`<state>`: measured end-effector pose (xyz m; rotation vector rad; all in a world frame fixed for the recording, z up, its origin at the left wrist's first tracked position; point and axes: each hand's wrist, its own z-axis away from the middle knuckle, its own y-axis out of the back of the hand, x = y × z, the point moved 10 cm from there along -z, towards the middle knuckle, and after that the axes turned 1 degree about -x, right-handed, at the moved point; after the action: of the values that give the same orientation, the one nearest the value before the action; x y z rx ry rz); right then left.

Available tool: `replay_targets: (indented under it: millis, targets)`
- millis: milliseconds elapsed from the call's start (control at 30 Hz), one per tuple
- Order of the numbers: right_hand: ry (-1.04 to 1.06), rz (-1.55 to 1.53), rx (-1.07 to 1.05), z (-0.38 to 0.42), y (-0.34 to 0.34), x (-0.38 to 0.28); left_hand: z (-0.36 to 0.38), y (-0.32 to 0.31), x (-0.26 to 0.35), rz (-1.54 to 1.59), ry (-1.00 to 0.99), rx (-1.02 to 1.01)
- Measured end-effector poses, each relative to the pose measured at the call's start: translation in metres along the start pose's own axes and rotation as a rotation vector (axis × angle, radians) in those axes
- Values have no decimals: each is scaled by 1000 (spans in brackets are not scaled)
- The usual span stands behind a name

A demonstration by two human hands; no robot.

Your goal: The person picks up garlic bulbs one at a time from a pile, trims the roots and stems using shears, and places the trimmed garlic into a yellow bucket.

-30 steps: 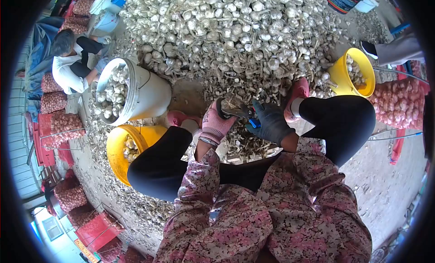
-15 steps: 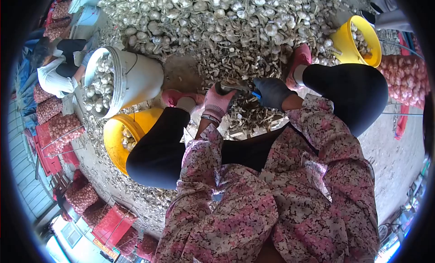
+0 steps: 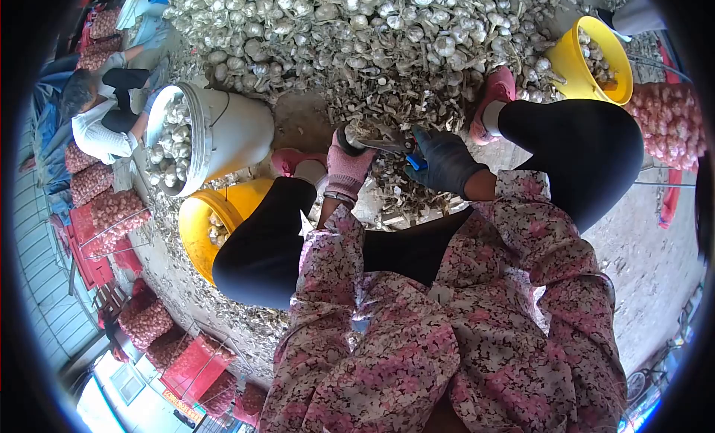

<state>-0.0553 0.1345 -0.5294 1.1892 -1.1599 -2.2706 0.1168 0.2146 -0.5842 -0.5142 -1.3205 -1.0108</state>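
Observation:
My left hand (image 3: 350, 168), in a pink glove with a dark palm, is closed around a garlic bulb (image 3: 357, 132) between my knees. My right hand (image 3: 448, 165), in a dark grey glove, grips pruning shears (image 3: 415, 162) with blue and red on the handle. Their metal blades point left and reach right up to the bulb. Dry garlic trimmings (image 3: 406, 191) lie on the ground beneath both hands. Ahead of them spreads a large heap of garlic bulbs (image 3: 357, 30) with stalks.
To the left stand a white bucket (image 3: 237, 138) of garlic and a yellow bucket (image 3: 249, 198). Another yellow bucket (image 3: 564, 66) is at the right, near a net sack (image 3: 666, 127). A person (image 3: 100, 135) sits at far left beside filled net sacks (image 3: 112, 213).
The shears have swung into clearer view, their blades now extended to the bulb and the blue handle showing more. My left hand has shifted slightly left, with the bulb more exposed.

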Motion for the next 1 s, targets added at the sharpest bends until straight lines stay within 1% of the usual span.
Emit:
replay_targets:
  millis: [67, 133, 200, 233, 300, 433, 533, 700, 767, 800, 867, 933, 967, 1000]
  targets:
    - [12, 3, -21, -2, -6, 1, -1, 4, -6, -42, 37, 23]
    - [81, -10, 104, -4, -2, -4, -1, 7, -10, -81, 76, 50]
    - [67, -9, 72, -3, -7, -4, 0, 6, 6, -297, -45, 39]
    - [51, -6, 47, -3, -8, -3, 3, 6, 16, -297, -41, 39]
    - [45, -6, 3, -4, -11, -4, 12, 0, 48, -591, -59, 16]
    - [16, 48, -121, 0, -20, -3, 17, -7, 48, -614, 10, -39]
    - [50, 38, -111, 0, -25, -4, 18, -10, 53, -674, -66, -46]
    - [-25, -22, -102, 4, -28, 1, 21, -11, 61, -685, -79, -11]
    - [-40, -25, -101, 2, -30, 8, 20, -13, 52, -584, -28, -41]
    - [-9, -30, -120, 1, -33, 10, 20, -14, 51, -585, -31, -42]
    - [21, -35, -134, -3, -37, 11, 20, -13, 41, -537, 74, -39]
    - [-23, 17, -177, -7, -41, 18, 19, -13, 36, -477, 93, -37]
    - [-24, 16, -173, -10, -39, 20, 19, -12, 32, -418, 118, -39]
    - [-18, 35, -189, -12, -39, 21, 19, -12, 30, -422, 116, -41]
